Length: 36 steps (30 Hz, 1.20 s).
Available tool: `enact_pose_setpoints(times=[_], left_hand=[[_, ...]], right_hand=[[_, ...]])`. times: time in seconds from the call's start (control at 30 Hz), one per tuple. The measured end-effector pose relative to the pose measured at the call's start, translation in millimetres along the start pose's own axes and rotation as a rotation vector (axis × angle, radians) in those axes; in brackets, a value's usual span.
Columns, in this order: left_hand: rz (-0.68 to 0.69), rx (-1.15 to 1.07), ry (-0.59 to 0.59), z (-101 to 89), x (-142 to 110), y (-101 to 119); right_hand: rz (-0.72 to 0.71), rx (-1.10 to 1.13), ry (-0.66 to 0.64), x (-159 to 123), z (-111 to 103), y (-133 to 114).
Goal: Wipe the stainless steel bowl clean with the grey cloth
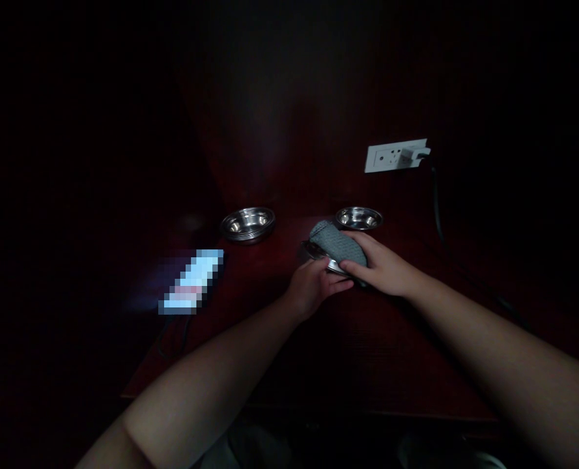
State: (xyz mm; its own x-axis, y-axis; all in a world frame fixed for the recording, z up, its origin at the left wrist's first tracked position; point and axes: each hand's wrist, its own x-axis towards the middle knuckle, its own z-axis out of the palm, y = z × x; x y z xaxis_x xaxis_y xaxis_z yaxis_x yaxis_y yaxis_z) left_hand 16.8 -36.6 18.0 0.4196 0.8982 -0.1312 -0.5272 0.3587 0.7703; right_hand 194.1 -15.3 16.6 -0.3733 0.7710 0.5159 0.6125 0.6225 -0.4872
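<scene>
My left hand [312, 286] grips a shiny metal dish [335, 266] by its near side, tilted above the dark red table. Over the dish lies a folded grey cloth [340, 244] with a textured weave, and my right hand [380, 260] is closed around it, pressing it against the metal. The cloth hides much of the dish. Behind my right hand, a round metal bowl [359, 218] rests on the table. Farther left sits a stack of similar metal bowls [248, 225], their rims nested together.
A lit phone [194, 283], its screen blurred out, is at the left with a cable below it. On the back wall is a white power socket [396, 156] with a plug in it; its dark cord [436, 205] hangs down to the right. The surroundings are very dark.
</scene>
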Motion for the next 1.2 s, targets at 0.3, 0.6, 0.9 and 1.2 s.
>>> enact_pose_setpoints(times=[0.3, 0.6, 0.9, 1.2], left_hand=[[0.046, 0.069, 0.110, 3.0, 1.0, -1.4], [0.035, 0.100, 0.130, 2.3, 2.4, -1.9], [0.035, 0.084, 0.145, 0.1, 4.3, -2.8], [0.021, 0.032, 0.184, 2.5, 1.9, 0.3]], right_hand=[[0.007, -0.031, -0.004, 0.1, -0.2, -0.8], [-0.001, -0.032, 0.002, -0.4, 1.0, 0.2], [-0.013, -0.005, 0.003, -0.5, 1.8, 1.1], [-0.004, -0.025, -0.004, -0.4, 0.6, -2.8]])
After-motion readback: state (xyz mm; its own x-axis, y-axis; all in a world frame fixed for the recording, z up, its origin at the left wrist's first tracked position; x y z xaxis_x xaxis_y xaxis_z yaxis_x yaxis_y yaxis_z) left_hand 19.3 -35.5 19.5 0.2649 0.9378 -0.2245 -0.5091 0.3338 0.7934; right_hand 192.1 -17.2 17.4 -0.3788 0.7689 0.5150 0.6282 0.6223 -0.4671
